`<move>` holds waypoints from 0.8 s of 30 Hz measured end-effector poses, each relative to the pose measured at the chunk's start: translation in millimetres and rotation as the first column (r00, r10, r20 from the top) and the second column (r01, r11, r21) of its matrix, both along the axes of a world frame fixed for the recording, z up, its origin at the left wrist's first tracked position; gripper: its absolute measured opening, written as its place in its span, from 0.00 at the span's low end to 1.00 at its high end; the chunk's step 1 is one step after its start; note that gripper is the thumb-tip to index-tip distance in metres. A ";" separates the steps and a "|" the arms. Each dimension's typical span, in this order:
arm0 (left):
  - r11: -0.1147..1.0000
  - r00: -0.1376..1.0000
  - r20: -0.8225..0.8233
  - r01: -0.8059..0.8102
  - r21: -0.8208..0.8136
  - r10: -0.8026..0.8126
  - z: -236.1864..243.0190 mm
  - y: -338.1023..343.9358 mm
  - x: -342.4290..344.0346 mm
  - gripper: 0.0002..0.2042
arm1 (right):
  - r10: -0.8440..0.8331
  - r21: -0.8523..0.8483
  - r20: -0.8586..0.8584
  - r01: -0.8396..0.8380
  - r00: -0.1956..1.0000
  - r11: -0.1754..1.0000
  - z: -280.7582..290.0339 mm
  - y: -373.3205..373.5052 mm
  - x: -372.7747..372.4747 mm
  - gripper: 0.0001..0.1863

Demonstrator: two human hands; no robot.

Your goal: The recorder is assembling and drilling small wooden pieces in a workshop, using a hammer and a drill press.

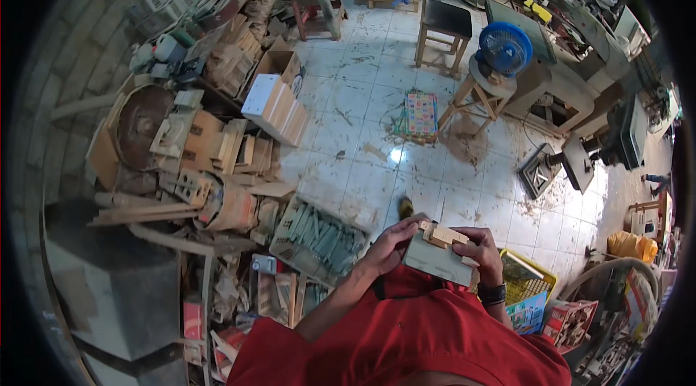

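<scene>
Close to my red shirt, a flat grey-green board (438, 263) is held between both hands. Small pale wooden blocks (444, 234) lie along its far edge. My left hand (391, 245) is closed round the board's left end, its fingertips against the leftmost block. At the other side my right hand (483, 250) grips the right end, with the thumb at the blocks and a dark band on the wrist. The fingers under the board are hidden, and I cannot tell whether the blocks are fixed to it.
Left of me stands a crate (319, 237) of green strips, beside heaps of wood scraps. A yellow basket (525, 277) is close on my right. Farther out are a blue fan (505, 49) on a wooden stool, a black-topped stool (446, 20) and a colourful printed sheet (421, 114) on the tiles.
</scene>
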State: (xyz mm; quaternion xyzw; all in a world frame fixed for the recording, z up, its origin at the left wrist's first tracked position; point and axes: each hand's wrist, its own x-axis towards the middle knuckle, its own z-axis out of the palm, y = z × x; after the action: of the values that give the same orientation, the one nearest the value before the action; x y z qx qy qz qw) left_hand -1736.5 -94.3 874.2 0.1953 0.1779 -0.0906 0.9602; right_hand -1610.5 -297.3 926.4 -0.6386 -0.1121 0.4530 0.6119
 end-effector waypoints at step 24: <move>0.985 0.940 -0.340 0.086 0.153 -0.029 -81.7 524.0 564.5 0.30 | 0.423 -0.504 0.333 -0.220 0.842 0.835 -53.9 579.3 603.0 0.20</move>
State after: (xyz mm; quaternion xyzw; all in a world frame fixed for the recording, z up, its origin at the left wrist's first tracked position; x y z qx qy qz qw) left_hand -1172.0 429.6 792.4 0.2610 0.3402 -0.1355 0.8932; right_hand -1007.5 282.0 872.4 -0.8164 -0.2462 0.4122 0.3209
